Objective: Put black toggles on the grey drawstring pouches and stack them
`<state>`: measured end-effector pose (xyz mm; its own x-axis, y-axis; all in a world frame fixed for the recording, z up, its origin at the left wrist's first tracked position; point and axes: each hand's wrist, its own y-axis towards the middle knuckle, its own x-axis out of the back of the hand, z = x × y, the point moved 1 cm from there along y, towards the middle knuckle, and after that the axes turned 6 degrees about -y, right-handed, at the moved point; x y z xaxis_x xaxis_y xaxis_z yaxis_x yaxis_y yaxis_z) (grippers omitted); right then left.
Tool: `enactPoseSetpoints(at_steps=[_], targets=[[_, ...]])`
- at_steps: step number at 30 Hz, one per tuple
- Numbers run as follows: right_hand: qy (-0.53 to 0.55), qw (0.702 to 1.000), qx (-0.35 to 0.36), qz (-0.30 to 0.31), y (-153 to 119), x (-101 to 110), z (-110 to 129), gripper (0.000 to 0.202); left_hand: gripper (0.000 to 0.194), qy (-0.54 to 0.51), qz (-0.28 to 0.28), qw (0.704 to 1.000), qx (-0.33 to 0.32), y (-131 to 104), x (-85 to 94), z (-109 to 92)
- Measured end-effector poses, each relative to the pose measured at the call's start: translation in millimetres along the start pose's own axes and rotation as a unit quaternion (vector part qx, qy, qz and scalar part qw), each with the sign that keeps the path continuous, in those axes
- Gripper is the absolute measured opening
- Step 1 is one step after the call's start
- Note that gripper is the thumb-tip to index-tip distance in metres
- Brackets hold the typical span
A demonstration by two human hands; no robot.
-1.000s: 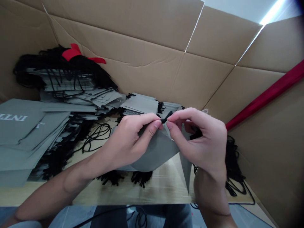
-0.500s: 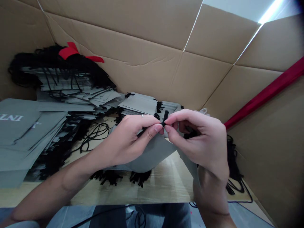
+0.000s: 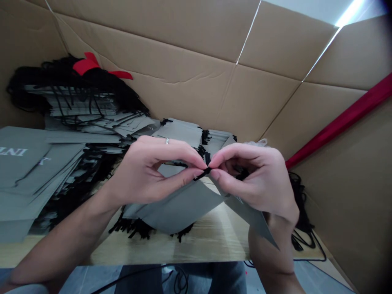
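**Left hand [image 3: 142, 169] and right hand [image 3: 260, 175] on one black cord [image 3: 207, 170]**

Two bare hands work above one pale wooden table [image 3: 220, 241]. Each is closed in a pinch, thumb against forefinger, and both pinches clamp the same cord, the fingertips just beside each other. One short end of the cord stands up between the hands; another slants down beside the left thumb. Whether a knot lies under the fingertips cannot be told. The left hand wears one ring [image 3: 167, 141].

The cord is held at the middle of the view, over one curved grey sheet [image 3: 183, 204]. A second grey panel [image 3: 249, 216] hangs below the right hand; whether the two are joined cannot be told. Two tufts of black cord ends [image 3: 134, 229] show at the lower edge of the curved sheet.

At left lies one large stack of grey bags [image 3: 58, 175], with two patches of white lettering. Behind it, one pile of grey pieces [image 3: 88, 104] carries one black bundle [image 3: 29, 79] with one red band [image 3: 84, 66]. Two smaller grey stacks [image 3: 177, 131] stand at the rear centre. Loose black cords [image 3: 301, 204], too tangled to count, lie at right, near one dark red strip [image 3: 337, 127] slanting across the cardboard [image 3: 153, 61].
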<state>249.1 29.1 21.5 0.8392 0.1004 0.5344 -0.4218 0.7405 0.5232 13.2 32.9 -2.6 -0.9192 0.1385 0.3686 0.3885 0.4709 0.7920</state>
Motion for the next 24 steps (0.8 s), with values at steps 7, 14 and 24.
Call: enactPoseSetpoints(at_steps=[7,14,24], targets=[[-0.032,0.999,0.006,0.040,-0.2,-3.3,0.3,0.014,0.019,0.127,0.052,0.989,-0.056,-2.7,6.4,-6.4],[-0.152,0.979,0.120,0.063,1.3,-3.8,-3.8,0.015,0.013,0.203,0.094,0.972,-0.070,-11.8,4.1,-5.2],[-0.036,0.996,0.076,0.005,-1.0,-11.4,-3.6,0.021,0.021,0.130,-0.013,0.988,-0.080,-9.9,0.6,-2.4]])
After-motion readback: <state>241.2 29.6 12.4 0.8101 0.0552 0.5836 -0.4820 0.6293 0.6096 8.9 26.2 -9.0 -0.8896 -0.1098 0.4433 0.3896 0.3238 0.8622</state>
